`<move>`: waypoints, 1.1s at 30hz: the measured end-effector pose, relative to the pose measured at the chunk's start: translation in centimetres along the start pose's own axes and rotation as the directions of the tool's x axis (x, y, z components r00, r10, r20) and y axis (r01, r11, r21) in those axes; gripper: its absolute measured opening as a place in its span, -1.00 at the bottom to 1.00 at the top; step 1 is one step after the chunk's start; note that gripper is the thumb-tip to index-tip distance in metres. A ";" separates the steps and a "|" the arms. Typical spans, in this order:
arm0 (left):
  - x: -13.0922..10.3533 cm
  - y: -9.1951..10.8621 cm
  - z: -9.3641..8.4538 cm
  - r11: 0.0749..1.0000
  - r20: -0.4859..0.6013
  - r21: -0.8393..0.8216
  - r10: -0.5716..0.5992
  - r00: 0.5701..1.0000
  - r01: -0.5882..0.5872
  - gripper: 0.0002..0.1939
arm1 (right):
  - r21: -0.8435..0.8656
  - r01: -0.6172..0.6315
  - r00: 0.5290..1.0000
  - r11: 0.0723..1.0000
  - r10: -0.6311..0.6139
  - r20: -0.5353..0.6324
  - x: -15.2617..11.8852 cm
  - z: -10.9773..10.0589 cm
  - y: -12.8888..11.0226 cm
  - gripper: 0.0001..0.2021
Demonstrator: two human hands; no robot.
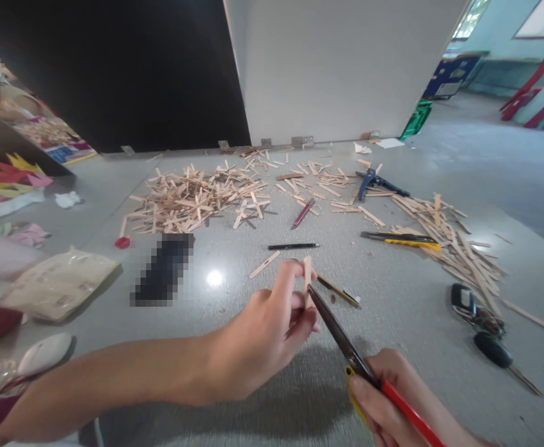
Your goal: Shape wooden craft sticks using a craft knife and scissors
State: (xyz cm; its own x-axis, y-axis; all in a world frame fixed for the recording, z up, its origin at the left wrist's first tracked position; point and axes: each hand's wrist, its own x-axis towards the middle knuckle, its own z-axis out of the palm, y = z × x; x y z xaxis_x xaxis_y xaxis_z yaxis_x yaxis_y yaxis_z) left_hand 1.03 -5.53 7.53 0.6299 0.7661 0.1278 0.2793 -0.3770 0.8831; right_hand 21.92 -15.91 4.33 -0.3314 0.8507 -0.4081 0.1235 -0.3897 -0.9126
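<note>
My left hand (272,323) pinches a short flat wooden stick (307,279), held upright above the table. My right hand (392,397) is wrapped round a long dark-jawed tool (341,329) with red and yellow handles. The tool's tip meets the stick at its right side, near my left fingers. Just behind the stick, a black and gold pen (339,290) lies on the table. Another small stick with a mark on it (264,264) and a black pen (294,246) lie beyond my left hand.
A heap of wooden pieces (197,198) lies at the back left. On the right are blue cutters (374,183), a yellow and black knife (402,238), more sticks (471,261) and keys (495,347). A pixelated dark object (164,270) and a plastic packet (62,285) sit left.
</note>
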 end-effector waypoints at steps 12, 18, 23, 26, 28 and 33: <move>0.5 -0.7 -1.3 0.989 0.111 0.147 -0.017 0.994 0.001 -0.77 | 0.037 -0.189 0.981 0.981 0.190 -0.040 -1.4 -1.8 1.5 -0.41; -0.1 -2.0 -3.1 0.923 0.170 0.385 -0.043 0.984 -0.026 -0.64 | 0.171 -0.275 0.961 0.946 0.267 0.070 -0.4 -1.6 1.4 -0.29; 0.7 -1.4 -4.2 0.899 0.219 0.438 -0.092 0.971 -0.014 -0.72 | 0.373 -0.389 0.918 0.843 0.323 0.228 0.8 -1.7 0.3 -0.25; 1.8 -0.8 -4.4 0.941 0.242 0.335 -0.140 0.960 0.053 -0.82 | 0.421 -0.421 0.899 0.804 0.306 0.314 1.4 -2.1 0.2 -0.23; 2.3 -0.5 -4.5 0.966 0.254 0.238 -0.158 0.954 0.097 -0.87 | 0.492 -0.406 0.903 0.770 0.254 0.347 1.6 -2.3 0.4 -0.21; 2.5 0.0 -4.7 0.976 0.317 0.089 -0.216 0.924 0.198 -0.88 | 0.566 -0.390 0.901 0.726 0.173 0.398 1.9 -1.9 1.2 -0.16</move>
State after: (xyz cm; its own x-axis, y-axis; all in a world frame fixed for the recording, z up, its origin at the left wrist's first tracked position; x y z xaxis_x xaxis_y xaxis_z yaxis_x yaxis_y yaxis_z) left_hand -0.81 -1.16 9.99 0.7510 0.6242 -0.2154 0.4616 -0.2629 0.8473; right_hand 23.26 -14.07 2.44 -0.6495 0.5584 -0.5161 -0.3106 -0.8144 -0.4903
